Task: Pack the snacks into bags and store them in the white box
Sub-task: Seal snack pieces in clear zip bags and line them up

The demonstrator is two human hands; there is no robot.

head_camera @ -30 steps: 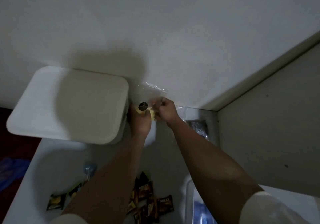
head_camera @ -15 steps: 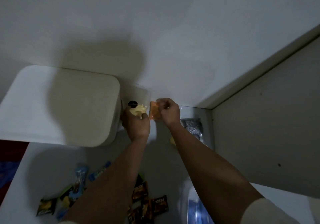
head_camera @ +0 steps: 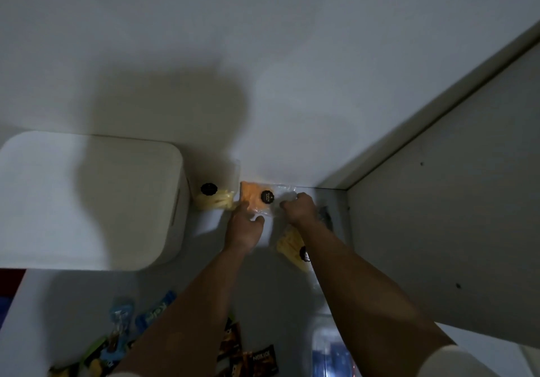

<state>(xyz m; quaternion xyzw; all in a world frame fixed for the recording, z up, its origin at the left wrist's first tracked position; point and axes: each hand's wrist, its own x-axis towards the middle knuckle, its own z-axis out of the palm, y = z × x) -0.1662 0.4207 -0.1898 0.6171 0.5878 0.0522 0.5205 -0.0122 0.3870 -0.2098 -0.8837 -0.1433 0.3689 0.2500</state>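
Observation:
The white box point(head_camera: 87, 198) with its lid on stands at the left on the table. A clear bag of yellow snacks point(head_camera: 214, 200) with a black round sticker leans beside it. My left hand point(head_camera: 244, 227) and my right hand point(head_camera: 298, 208) both hold a clear bag of orange snacks point(head_camera: 254, 198) against the wall; my left pinches its lower edge, my right grips its right side. Another yellow snack bag point(head_camera: 292, 249) lies under my right forearm.
Loose wrapped snacks lie near the table's front: blue packets point(head_camera: 152, 314), green and yellow ones point(head_camera: 96, 356) and dark brown ones point(head_camera: 257, 362). A clear container point(head_camera: 330, 353) stands at the lower right. A side panel point(head_camera: 438, 230) closes the right.
My left hand let go of the yellow snack bag, which now stands next to the box. Both hands moved right and now hold the orange bag.

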